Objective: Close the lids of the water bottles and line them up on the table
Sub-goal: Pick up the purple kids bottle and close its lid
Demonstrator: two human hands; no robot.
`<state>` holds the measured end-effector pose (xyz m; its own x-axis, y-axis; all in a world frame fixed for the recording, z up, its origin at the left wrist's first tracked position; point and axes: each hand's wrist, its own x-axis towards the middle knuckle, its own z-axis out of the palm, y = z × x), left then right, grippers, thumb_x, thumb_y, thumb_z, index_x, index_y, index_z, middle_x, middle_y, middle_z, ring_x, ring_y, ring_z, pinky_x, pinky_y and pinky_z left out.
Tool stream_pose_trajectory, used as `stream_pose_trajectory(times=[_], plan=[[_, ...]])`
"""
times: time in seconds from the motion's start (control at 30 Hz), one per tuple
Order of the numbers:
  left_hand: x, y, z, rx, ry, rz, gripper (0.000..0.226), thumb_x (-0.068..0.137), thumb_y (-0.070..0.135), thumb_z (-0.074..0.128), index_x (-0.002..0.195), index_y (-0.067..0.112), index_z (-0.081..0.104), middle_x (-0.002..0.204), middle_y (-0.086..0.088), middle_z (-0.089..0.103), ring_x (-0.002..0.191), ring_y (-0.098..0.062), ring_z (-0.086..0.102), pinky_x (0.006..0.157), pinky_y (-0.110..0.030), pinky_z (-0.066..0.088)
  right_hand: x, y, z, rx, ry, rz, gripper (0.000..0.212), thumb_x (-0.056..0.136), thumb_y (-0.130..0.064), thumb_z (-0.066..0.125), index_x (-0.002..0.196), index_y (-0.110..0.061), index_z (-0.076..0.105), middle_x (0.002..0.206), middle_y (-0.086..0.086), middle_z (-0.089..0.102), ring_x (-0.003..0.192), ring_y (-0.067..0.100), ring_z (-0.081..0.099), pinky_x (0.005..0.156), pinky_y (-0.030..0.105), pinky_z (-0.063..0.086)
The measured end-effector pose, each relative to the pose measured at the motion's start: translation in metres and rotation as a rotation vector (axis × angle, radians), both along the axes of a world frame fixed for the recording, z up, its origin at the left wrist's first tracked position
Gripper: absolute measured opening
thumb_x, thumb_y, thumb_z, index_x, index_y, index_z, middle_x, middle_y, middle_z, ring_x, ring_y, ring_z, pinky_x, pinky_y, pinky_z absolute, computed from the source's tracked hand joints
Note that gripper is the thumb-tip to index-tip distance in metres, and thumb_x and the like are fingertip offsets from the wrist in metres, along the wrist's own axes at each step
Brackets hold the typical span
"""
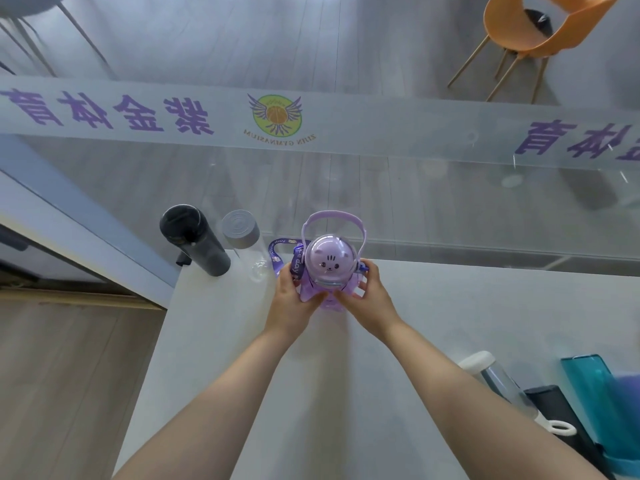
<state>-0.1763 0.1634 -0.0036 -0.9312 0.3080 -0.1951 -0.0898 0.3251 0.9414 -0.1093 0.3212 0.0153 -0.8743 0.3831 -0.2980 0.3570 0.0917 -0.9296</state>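
- A pale grey table is filling the lower middle of the view, butting up against a glass wall with purple lettering across it.
- An orange chair is standing on the floor beyond the glass, at the upper right.
- A purple bottle with a domed cat-face lid is standing upright near the table's far edge, its carry handle arching up behind the dome and its printed strap trailing off to its left side.
- A black bottle is standing at the far left corner of the table, its top looking open.
- A clear bottle with a grey cap screwed on is standing between the black one and the purple one.
- More bottles are crowding the near right edge: a teal bottle and a clear bottle with a white cap, partly cut off.
- The left hand is wrapping its fingers around the purple bottle's left flank, gripping it.
- The right hand is curling its fingers closed against the right flank, so both hands are clasping it.
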Motion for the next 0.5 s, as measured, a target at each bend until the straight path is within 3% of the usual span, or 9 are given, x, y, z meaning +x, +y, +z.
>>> stream_pose_trajectory(times=[0.23, 0.4, 0.5], plan=[[0.002, -0.003, 0.004, -0.038, 0.04, 0.005, 0.077, 0.07, 0.034, 0.084, 0.133, 0.026, 0.04, 0.129, -0.001, 0.053, 0.117, -0.022, 0.057, 0.099, -0.045, 0.049, -0.002, -0.003, 0.0, 0.007, -0.029, 0.027, 0.065, 0.07, -0.041, 0.081, 0.118, -0.046, 0.037, 0.12, -0.023, 0.053, 0.098, -0.012, 0.06, 0.078, 0.021, 0.055], [0.005, -0.004, 0.011, -0.068, 0.052, 0.014, 0.087, 0.072, 0.031, 0.084, 0.142, 0.022, 0.034, 0.13, 0.004, 0.05, 0.12, -0.018, 0.054, 0.096, -0.031, 0.046, -0.001, -0.004, 0.002, 0.036, -0.05, 0.062, 0.075, 0.072, -0.046, 0.077, 0.13, -0.039, 0.03, 0.132, -0.013, 0.046, 0.117, 0.012, 0.051, 0.092, 0.035, 0.05], [0.011, -0.007, 0.016, -0.118, 0.053, 0.013, 0.095, 0.074, 0.031, 0.082, 0.149, 0.017, 0.025, 0.141, -0.003, 0.045, 0.128, -0.02, 0.049, 0.106, -0.037, 0.043, 0.008, -0.004, 0.005, 0.099, -0.085, 0.077, 0.071, 0.077, -0.046, 0.073, 0.131, -0.043, 0.026, 0.137, -0.011, 0.04, 0.113, 0.012, 0.046, 0.086, 0.026, 0.042]])
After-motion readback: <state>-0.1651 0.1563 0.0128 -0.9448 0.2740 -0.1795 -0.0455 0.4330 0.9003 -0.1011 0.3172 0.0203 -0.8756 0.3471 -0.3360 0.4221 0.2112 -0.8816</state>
